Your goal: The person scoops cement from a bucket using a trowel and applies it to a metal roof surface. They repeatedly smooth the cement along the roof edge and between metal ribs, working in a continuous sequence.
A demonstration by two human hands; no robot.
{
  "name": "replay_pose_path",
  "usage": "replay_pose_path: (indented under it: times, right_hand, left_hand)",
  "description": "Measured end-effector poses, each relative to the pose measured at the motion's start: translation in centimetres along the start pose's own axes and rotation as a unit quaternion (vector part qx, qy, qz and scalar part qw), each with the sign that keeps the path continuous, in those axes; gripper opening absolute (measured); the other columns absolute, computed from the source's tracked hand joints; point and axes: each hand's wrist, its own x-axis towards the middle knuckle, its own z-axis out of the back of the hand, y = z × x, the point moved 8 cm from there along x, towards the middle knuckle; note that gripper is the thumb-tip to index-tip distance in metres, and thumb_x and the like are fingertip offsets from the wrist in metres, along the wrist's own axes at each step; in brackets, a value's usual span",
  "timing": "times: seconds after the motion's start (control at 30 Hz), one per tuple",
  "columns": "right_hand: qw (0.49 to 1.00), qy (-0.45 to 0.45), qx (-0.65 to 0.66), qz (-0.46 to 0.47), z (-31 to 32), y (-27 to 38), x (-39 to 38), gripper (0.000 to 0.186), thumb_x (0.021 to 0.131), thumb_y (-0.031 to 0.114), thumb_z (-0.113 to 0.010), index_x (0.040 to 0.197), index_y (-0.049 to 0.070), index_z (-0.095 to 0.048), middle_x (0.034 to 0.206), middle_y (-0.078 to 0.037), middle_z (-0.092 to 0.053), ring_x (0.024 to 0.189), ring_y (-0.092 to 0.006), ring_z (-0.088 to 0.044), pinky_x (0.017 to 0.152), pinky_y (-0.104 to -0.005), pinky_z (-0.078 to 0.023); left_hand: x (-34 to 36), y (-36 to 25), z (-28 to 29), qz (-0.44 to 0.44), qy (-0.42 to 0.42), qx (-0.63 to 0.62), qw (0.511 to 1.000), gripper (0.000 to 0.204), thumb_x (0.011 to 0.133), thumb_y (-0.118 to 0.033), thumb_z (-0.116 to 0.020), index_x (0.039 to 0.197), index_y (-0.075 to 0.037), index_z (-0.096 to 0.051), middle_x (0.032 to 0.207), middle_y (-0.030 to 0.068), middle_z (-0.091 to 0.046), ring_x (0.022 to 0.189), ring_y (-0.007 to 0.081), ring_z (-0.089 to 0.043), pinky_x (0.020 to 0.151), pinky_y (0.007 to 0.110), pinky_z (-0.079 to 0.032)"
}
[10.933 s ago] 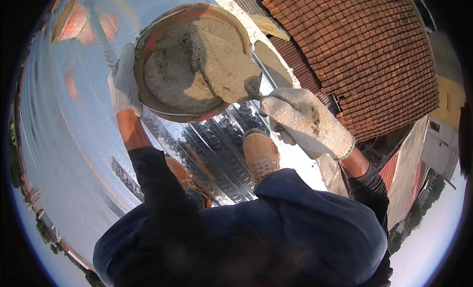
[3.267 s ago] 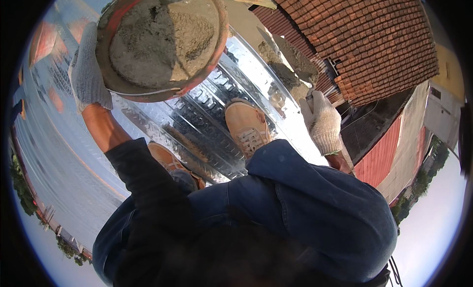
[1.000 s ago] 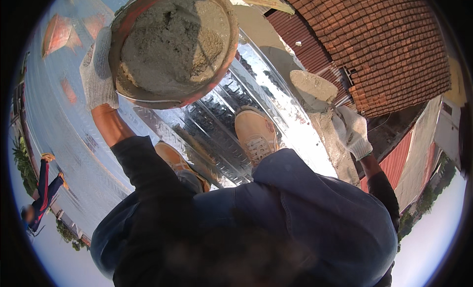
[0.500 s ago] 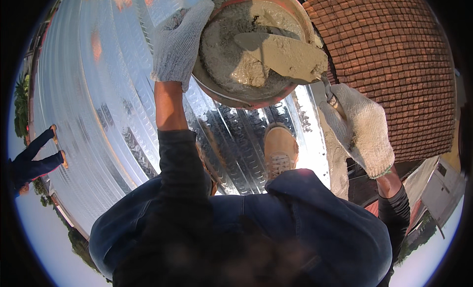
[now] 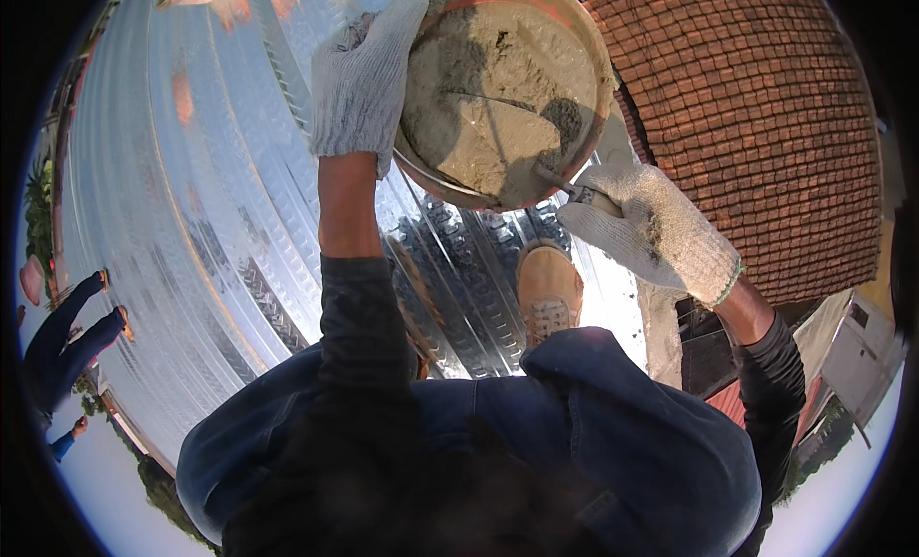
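Observation:
My left hand (image 5: pixel 364 83), in a knitted whitish glove, is closed on the left rim of a round bucket (image 5: pixel 428 181). Wet grey-brown mortar (image 5: pixel 479 55) fills much of the bucket. In a matching glove with dried smears, my right hand (image 5: pixel 661 227) grips the handle of a trowel (image 5: pixel 503 136) at the bucket's lower right. Mortar coats the trowel's blade, which lies low in the bucket against the mix, so its outline is hard to make out. The left fingertips are hidden behind the rim.
Shiny ribbed metal roofing (image 5: pixel 191 232) spreads below and to the left. A brown tiled roof (image 5: pixel 747 126) slopes at the right, beside a mortar-smeared strip (image 5: pixel 661 337). My tan shoe (image 5: pixel 549 284) stands on the metal. Another person (image 5: pixel 62 351) is at the far left.
The trowel has come down from above the bucket into the mortar, as my right hand moved left. My left hand and the bucket have shifted slightly right. The other person has moved.

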Motion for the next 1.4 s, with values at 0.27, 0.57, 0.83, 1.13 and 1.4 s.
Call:
replay_pose_path:
  times: [0.27,0.57,0.83,1.13,1.4]
  right_hand:
    - [0.997,0.03,0.077,-0.007,1.8,-3.5,-0.5,0.039,0.106,0.031,-0.076,0.126,-0.002,-0.076,0.089,-0.001,-0.07,0.084,-0.008,-0.067,0.072,-0.0274,-0.057]
    - [0.983,-0.027,0.05,-0.176,4.9,-3.8,-7.1,0.039,0.108,0.038,-0.072,0.111,-0.002,-0.073,0.083,0.0,-0.065,0.071,-0.0085,-0.063,0.063,-0.0255,-0.051]
    - [0.907,-0.26,-0.131,-0.305,5.2,-8.3,-19.4,0.039,0.102,0.035,-0.078,0.113,-0.002,-0.073,0.08,-0.009,-0.068,0.07,-0.0173,-0.066,0.068,-0.0348,-0.055]
    - [0.837,-0.312,-0.357,-0.273,0.4,-11.8,-18.3,0.038,0.101,0.031,-0.078,0.128,0.005,-0.068,0.103,-0.021,-0.075,0.096,-0.04,-0.077,0.082,-0.0463,-0.061]
    - [0.894,-0.18,-0.365,-0.185,7.4,-18.7,-18.7,0.039,0.107,0.039,-0.067,0.132,0.009,-0.066,0.11,-0.016,-0.074,0.103,-0.0383,-0.075,0.084,-0.0461,-0.061]
  left_hand:
    - [1.3,0.5,-0.7,0.011,0.041,0.004,0.999,0.048,0.101,-0.039,-0.083,0.13,-0.001,-0.08,0.114,0.0067,-0.078,0.103,0.0159,-0.071,0.092,0.032,-0.057]
    - [5.8,4.8,5.2,0.073,0.053,-0.087,0.992,0.052,0.107,-0.034,-0.076,0.146,0.001,-0.071,0.135,0.011,-0.075,0.12,0.0203,-0.072,0.104,0.034,-0.057]
    - [6.0,9.1,7.6,0.117,0.0,-0.069,0.991,0.055,0.106,-0.041,-0.078,0.139,0.003,-0.074,0.128,0.0099,-0.077,0.11,0.0187,-0.073,0.094,0.034,-0.06]
    - [6.9,10.4,7.2,0.175,0.009,-0.11,0.978,0.056,0.11,-0.043,-0.072,0.147,0.0,-0.068,0.14,0.0085,-0.073,0.12,0.0213,-0.072,0.103,0.037,-0.059]
    - [6.0,10.5,6.1,0.195,-0.012,-0.138,0.971,0.056,0.11,-0.041,-0.072,0.148,-0.001,-0.068,0.142,0.007,-0.072,0.124,0.0194,-0.071,0.107,0.036,-0.057]
